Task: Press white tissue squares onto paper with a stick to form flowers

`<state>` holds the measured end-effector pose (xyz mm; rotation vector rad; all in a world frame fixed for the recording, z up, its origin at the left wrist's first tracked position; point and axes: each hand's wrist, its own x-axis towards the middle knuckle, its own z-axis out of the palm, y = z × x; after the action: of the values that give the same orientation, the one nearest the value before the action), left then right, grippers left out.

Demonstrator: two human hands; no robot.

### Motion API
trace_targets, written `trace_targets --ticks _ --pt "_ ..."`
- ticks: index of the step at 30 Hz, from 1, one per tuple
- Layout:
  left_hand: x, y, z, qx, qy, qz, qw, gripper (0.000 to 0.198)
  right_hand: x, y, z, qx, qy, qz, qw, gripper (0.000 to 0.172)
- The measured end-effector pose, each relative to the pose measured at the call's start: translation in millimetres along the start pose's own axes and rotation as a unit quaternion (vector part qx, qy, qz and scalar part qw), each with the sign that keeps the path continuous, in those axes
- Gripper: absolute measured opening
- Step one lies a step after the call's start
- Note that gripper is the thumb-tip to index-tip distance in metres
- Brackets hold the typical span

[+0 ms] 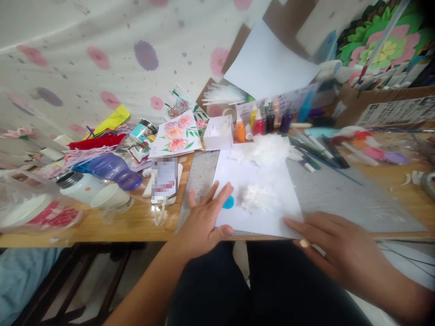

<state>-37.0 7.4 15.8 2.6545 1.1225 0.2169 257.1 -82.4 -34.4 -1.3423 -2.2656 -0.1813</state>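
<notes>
My left hand (pixel 207 217) is spread open at the left edge of a white paper sheet (pixel 285 203), its fingertips beside a round blue spot (pixel 229 202). I cannot tell whether the spot is paint or a flat disc. A heap of small crumpled white pieces (pixel 257 197) lies mid-sheet, with a larger clump of thin white tissue-like material (pixel 268 149) at the sheet's far edge. My right hand (pixel 335 244) is at the near right corner, closed on a small pale round-ended thing (pixel 306 243), mostly hidden in the fingers. Its index finger points to the sheet.
Beyond the sheet stand paint bottles (pixel 258 122) and a white box (pixel 218 132). Flower pictures (pixel 176 136), a phone (pixel 164 179), a paper cup (pixel 112 197) and a white jar (pixel 81 186) are on the left. Brushes and pens (pixel 322 149) lie on the grey mat (pixel 367 203) at right.
</notes>
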Motion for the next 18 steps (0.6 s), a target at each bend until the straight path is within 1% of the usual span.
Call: trace_targets --ticks 2,4,9,13,14,18 --pt "-0.2 3.7 1.0 0.049 -0.011 0.014 0.999 0.085 -0.1 0.2 0.0 -0.004 0.003 -0.001 1.0 0.033" --pt "-1.5 6.4 1.7 0.066 -0.012 0.017 0.998 0.087 -0.1 0.4 0.0 -0.006 0.001 -0.004 1.0 0.033" --pt "-9.8 6.2 3.4 0.047 0.033 -0.003 0.998 0.092 0.8 0.3 -0.4 0.004 -0.002 -0.006 1.0 0.034" --pt "-17.9 3.9 6.5 0.089 0.005 0.001 0.996 0.09 1.4 -0.2 -0.7 0.004 0.005 -0.005 1.0 0.033" --pt "-20.6 3.9 7.7 0.099 0.006 0.003 0.995 0.091 1.6 -0.3 -0.7 0.004 0.006 -0.005 1.0 0.033" --pt "-33.9 8.1 15.4 0.151 0.049 -0.006 0.987 0.093 1.7 -0.4 0.1 0.008 -0.001 -0.003 1.0 0.034"
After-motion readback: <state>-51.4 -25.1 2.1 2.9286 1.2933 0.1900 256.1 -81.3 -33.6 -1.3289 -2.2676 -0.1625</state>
